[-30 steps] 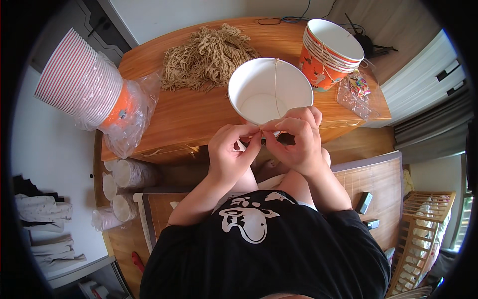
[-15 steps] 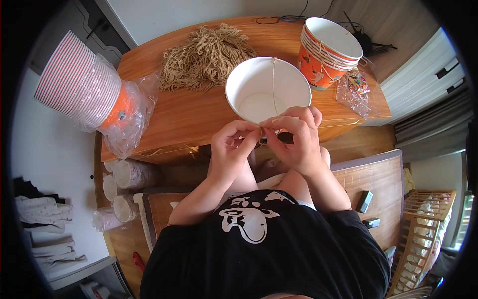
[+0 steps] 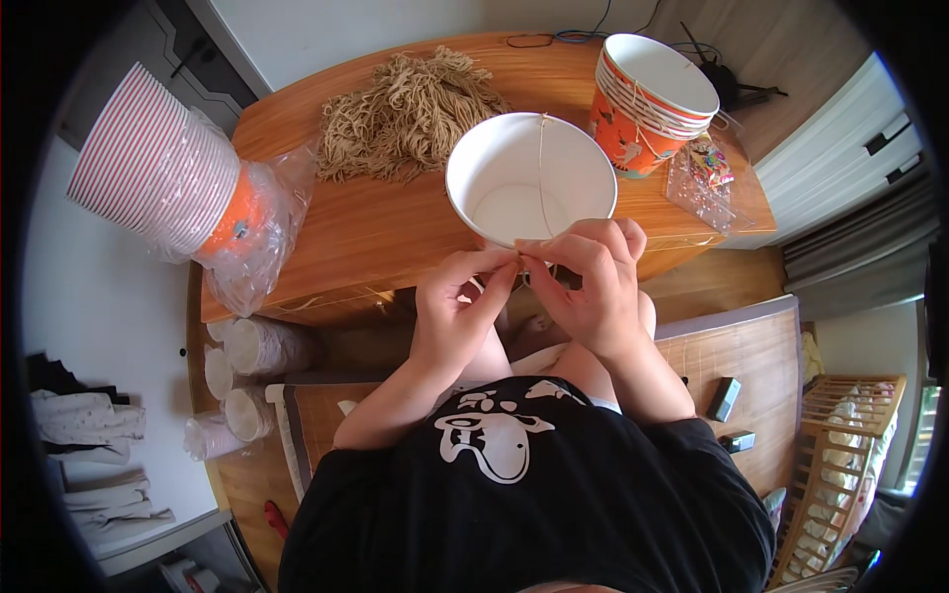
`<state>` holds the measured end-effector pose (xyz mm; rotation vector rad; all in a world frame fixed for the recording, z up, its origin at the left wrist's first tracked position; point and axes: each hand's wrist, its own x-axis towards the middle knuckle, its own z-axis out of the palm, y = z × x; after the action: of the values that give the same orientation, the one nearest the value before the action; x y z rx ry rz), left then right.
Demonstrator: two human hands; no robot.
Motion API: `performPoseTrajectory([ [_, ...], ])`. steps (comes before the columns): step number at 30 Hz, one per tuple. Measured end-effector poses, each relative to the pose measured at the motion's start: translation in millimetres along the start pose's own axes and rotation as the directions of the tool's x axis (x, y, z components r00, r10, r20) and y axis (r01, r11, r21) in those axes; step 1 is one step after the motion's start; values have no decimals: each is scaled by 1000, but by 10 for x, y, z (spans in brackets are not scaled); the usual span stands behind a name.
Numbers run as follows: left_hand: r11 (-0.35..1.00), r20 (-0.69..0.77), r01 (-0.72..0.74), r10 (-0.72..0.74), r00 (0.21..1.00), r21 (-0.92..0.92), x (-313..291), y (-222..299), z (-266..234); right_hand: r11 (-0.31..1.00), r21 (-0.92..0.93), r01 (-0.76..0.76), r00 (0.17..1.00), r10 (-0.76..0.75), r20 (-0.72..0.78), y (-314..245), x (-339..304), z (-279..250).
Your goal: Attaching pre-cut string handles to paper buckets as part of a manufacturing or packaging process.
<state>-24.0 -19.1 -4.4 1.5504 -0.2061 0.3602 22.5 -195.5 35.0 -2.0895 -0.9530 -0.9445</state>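
Observation:
A large white-lined paper bucket (image 3: 494, 188) sits at the near edge of the table, its mouth tipped toward me. Thin tan string (image 3: 542, 178) crosses its opening from the far rim to the near rim. At the near rim my left hand (image 3: 457, 306) pinches the string between thumb and forefinger. My right hand (image 3: 591, 282) pinches the string right beside it, the two sets of fingertips almost touching. A small loop of string hangs below the fingers. What exactly lies between the fingertips is mostly hidden.
A heap of tan strings (image 3: 405, 119) lies behind the bucket. Nested orange buckets (image 3: 643, 119) with strings stand at the right, beside a clear plastic bag (image 3: 707, 188). A tall bucket stack (image 3: 158, 168) in plastic leans at the left. More wrapped stacks (image 3: 259, 346) are on the floor.
Both hands have shifted slightly, with the fingertips still together at the near rim. The bucket has moved a little to the left. The string loop below the fingers looks different.

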Motion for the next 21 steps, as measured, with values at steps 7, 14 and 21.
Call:
performPoseTrajectory([
  [7,985,53,72,-64,997,-160,-3,129,4,993,-77,84,981,-96,-169,66,-56,76],
  [14,878,32,-278,288,957,389,191,214,52,979,-132,155,983,-167,-82,45,-25,-6],
  [21,808,35,-286,314,949,516,261,220,82,975,-122,185,971,-201,-133,51,18,-64],
])
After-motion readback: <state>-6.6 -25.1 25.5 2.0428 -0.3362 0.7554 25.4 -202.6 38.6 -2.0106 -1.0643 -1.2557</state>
